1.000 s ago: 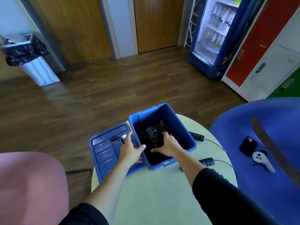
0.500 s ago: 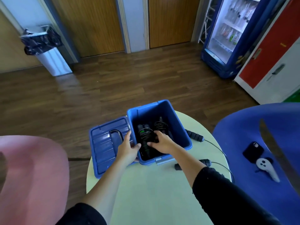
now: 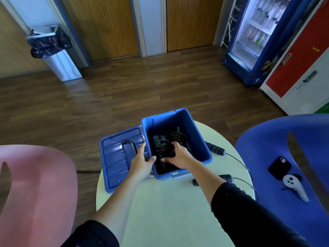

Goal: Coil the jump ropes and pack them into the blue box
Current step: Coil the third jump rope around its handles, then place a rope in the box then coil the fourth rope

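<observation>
Blue box (image 3: 201, 139) stands open on the round pale table (image 3: 165, 211), its hinged lid (image 3: 115, 157) laid flat to the left, handle up. Inside the box lie coiled jump ropes (image 3: 164, 147) — black handles, thin black cable, small green accents; how many cannot be told in the shadow. Right hand (image 3: 178, 155) reaches down into the box, fingers curled over the coils, pressing on or gripping them; how firm the hold is cannot be told. Left hand (image 3: 142, 163) rests at the box's left wall where it meets the lid, fingers extended along the rim, thumb hooked over the edge into the box — open, closed on nothing but the rim. One uncoiled jump rope (image 3: 236, 161) lies on the table right of the box: one ribbed black handle just beside the box's right wall, the other nearer the right forearm, cable looping toward the table edge. On the blue chair (image 3: 267, 139) at right, a black phone (image 3: 279, 167) and a white controller (image 3: 293, 187).
</observation>
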### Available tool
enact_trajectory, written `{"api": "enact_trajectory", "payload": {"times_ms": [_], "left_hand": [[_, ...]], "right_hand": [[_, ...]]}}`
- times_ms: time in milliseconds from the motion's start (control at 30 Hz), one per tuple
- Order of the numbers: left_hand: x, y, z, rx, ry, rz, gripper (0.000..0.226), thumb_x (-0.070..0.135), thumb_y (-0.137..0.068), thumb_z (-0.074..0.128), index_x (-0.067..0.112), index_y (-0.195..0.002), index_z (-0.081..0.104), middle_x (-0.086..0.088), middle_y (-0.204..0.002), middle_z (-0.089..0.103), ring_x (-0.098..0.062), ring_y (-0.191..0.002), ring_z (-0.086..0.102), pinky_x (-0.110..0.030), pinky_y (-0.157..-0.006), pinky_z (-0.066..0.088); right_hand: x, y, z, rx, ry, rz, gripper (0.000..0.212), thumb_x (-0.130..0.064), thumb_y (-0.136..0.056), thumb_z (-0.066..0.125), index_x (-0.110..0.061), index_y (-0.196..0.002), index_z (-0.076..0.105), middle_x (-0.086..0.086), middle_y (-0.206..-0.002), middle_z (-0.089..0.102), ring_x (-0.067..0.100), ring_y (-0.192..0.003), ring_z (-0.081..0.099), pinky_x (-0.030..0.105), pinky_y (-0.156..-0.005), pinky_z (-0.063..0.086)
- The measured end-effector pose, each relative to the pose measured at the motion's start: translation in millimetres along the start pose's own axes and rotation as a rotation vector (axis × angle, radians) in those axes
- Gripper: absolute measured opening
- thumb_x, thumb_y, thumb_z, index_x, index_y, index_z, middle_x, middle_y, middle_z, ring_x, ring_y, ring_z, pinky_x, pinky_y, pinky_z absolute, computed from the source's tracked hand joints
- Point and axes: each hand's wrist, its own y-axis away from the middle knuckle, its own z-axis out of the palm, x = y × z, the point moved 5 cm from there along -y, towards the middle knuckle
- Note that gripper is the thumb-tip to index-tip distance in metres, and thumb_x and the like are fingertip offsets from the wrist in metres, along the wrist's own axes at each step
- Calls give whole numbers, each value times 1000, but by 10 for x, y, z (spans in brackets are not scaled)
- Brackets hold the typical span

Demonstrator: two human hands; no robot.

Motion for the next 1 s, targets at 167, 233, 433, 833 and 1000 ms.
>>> {"api": "enact_trajectory", "payload": {"times_ms": [167, 233, 433, 833, 1000], "left_hand": [[2, 84, -29, 41, -1, 1, 68, 24, -93, 60, 33, -149, 22, -11, -100, 63, -28, -73, 70, -38, -58, 61], [2, 166, -50, 85, -5, 14, 61, 27, -93, 60, 28, -146, 29, -7, -94, 63, -27, -76, 70, -35, -57, 60], [-11, 578, 35, 323, -124, 235, 17, 34, -89, 63, 20, -97, 56, -2, -78, 59, -21, -79, 60, -31, -61, 43], [-130, 1007, 1375, 208, -348, 422, 25, 35, -84, 69, 26, -108, 70, 10, -102, 71, -10, -100, 64, -24, -81, 45], [-207, 736, 1834, 139, -434, 357, 53, 37, -84, 68, 25, -133, 53, 9, -129, 58, -15, -120, 45, -23, -89, 40]], "right_hand": [[-27, 39, -21, -12, 3, -13, 97, -47, -74, 76, -11, -148, 24, 15, -144, 42, 29, -134, 40, 37, -108, 36], [-27, 72, -46, -18, 5, -25, 97, -47, -75, 76, -11, -148, 23, 15, -144, 41, 29, -133, 40, 37, -108, 35], [71, 407, -459, 201, -160, -148, 65, -29, -75, 80, -16, -131, 50, 6, -116, 57, 14, -81, 57, 22, -76, 44], [1522, 890, -1333, 499, -171, -9, 32, -33, -90, 63, -17, -117, 58, 2, -112, 59, 16, -95, 55, 21, -74, 39], [1901, 665, -1274, 402, -42, 51, 48, -39, -91, 60, -19, -132, 49, 4, -128, 53, 22, -124, 44, 34, -96, 39]]}}
